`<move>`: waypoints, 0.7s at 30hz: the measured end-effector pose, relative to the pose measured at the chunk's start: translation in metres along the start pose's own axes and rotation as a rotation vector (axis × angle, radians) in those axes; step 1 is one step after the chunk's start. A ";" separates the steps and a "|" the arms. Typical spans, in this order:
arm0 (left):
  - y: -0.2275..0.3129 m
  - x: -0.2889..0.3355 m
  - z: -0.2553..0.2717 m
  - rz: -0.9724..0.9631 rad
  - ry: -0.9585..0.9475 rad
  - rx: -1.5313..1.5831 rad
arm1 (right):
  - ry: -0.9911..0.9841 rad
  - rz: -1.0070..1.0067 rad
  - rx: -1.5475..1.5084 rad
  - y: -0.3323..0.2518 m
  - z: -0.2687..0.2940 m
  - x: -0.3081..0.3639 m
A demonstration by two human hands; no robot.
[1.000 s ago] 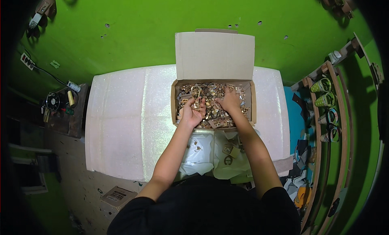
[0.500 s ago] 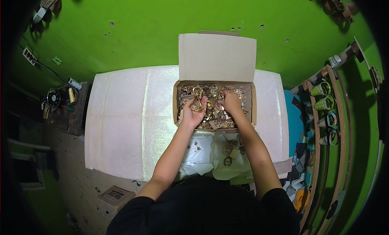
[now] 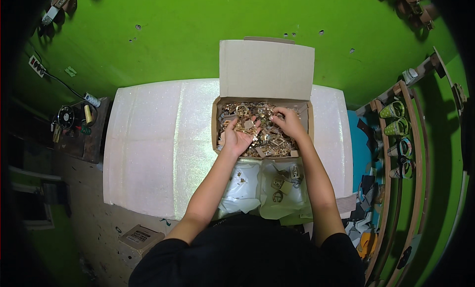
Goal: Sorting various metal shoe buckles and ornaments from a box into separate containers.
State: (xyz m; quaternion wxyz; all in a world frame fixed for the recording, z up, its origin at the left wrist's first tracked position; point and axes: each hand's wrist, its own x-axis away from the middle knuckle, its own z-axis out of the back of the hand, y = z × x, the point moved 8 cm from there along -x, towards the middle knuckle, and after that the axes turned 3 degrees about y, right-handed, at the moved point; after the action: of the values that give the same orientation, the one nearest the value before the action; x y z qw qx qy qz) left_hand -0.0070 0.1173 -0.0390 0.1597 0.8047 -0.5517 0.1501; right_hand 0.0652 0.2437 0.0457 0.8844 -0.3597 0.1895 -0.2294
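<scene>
An open cardboard box (image 3: 310, 119) with its lid flap up stands at the back of a white table (image 3: 158, 148). It is full of small gold and silver metal buckles (image 3: 269, 138). My left hand (image 3: 239, 138) lies palm up inside the box, cupping a few buckles. My right hand (image 3: 288, 122) reaches down into the pile on the right side, fingers curled among the pieces. In front of the box lie two clear plastic bags (image 3: 245, 185), the right one (image 3: 287, 190) holding a few buckles.
A green wall rises behind the table. Curved wooden racks with green shoe pieces (image 3: 396, 128) stand at the right. A dark side table with tools and a thread spool (image 3: 74, 121) is at the left. A small cardboard box (image 3: 140, 236) lies on the floor.
My left hand has turned more palm up with buckles in it. My right hand has shifted slightly back in the box. The view has shifted a little.
</scene>
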 end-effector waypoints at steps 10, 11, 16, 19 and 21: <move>-0.010 0.009 -0.008 0.057 -0.006 -0.131 | -0.511 0.037 -0.161 -0.058 -0.049 0.001; -0.009 0.007 -0.001 0.059 0.017 -0.179 | -0.467 0.046 -0.209 -0.057 -0.052 0.002; -0.009 0.017 -0.010 0.040 0.019 -0.137 | -0.362 0.154 -0.097 -0.072 -0.046 0.008; -0.008 0.015 -0.006 0.036 0.021 -0.082 | -0.385 0.210 -0.088 -0.086 -0.047 0.013; -0.009 0.016 -0.006 0.038 0.020 -0.053 | -0.375 0.092 -0.080 -0.089 -0.040 0.016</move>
State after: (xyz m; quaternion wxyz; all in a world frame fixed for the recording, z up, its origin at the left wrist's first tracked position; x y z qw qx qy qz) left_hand 0.0067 0.1096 -0.0273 0.1838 0.7879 -0.5691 0.1466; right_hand 0.0345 0.1563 0.0801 0.8988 -0.4218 0.0467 -0.1100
